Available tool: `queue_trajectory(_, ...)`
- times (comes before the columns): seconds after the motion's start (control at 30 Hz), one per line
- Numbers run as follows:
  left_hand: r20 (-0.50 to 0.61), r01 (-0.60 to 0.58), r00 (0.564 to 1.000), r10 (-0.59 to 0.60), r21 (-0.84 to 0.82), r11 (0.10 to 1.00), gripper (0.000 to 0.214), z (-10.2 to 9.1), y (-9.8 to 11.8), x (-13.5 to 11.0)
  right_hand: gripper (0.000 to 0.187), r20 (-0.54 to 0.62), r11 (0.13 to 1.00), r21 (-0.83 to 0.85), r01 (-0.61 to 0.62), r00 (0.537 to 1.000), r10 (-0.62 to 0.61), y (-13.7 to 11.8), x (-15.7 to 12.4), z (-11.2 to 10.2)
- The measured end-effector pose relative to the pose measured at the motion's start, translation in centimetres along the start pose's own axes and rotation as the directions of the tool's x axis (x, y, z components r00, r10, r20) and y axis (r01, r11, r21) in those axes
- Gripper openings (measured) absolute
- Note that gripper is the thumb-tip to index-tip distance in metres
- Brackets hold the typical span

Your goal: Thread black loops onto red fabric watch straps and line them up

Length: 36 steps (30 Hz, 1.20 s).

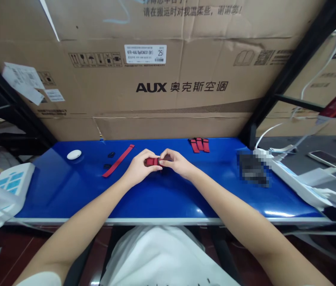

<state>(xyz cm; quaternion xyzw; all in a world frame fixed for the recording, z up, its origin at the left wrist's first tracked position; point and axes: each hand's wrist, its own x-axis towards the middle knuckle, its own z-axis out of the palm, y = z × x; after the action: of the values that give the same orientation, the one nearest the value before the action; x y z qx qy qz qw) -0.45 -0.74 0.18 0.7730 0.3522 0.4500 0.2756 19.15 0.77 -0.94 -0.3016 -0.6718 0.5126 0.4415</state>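
Note:
Above the middle of the blue table [182, 198], both hands meet at a short folded red strap [152, 162]. My left hand [140, 167] pinches its left part between thumb and fingers. At the strap's right end, my right hand [176, 162] has thumb and fingers closed on it; a dark bit there is mostly hidden by the fingertips. Left of my hands, a longer red strap [119, 159] lies flat and slanted. Beside it are two small black pieces, one black piece [111, 154] farther back and another black piece [107, 166] nearer. Three short red straps with black ends [199, 145] lie together at the back right.
A large cardboard box [182, 105] stands behind the table. A white round disc [74, 154] lies back left. White power strips flank the table, a left strip [14, 182] and a right strip [294, 178]. A blurred dark object [252, 169] lies right; a phone [335, 162] rests beyond.

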Motion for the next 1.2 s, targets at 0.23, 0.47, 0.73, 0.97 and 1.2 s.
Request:
queue_trajectory(0.23, -0.039, 0.221, 0.971, -0.235, -0.221, 0.950, 0.045, 0.3, 0.5, 0.0, 0.039, 0.042, 0.953, -0.215, 0.213, 0.977, -0.208, -0.9, -0.3, 0.4)
queue_trajectory(0.47, -0.034, 0.239, 0.966, -0.255, -0.252, 0.938, 0.044, -0.5, 0.1, 0.1, 0.030, -0.017, 0.860, -0.467, 0.205, 0.970, -0.241, -2.0, -0.9, 0.2)
queue_trajectory(0.73, 0.012, 0.303, 0.946, -0.325, -0.389, 0.870, 0.041, -0.2, 0.2, 0.3, 0.035, 0.023, 0.815, -0.507, 0.281, 0.949, -0.313, -1.6, -0.9, 0.4)
queue_trajectory(0.97, 0.009, 0.326, 0.936, -0.351, -0.391, 0.861, 0.041, -0.1, 0.3, 0.2, 0.030, 0.043, 0.755, -0.607, 0.248, 0.959, -0.281, -1.5, -0.8, 0.6)
queue_trajectory(1.2, -0.026, 0.355, 0.918, -0.395, -0.384, 0.852, 0.038, -1.0, -0.4, 0.4, 0.035, 0.018, 0.720, -0.670, 0.181, 0.974, -0.227, -1.5, -0.7, -0.7)
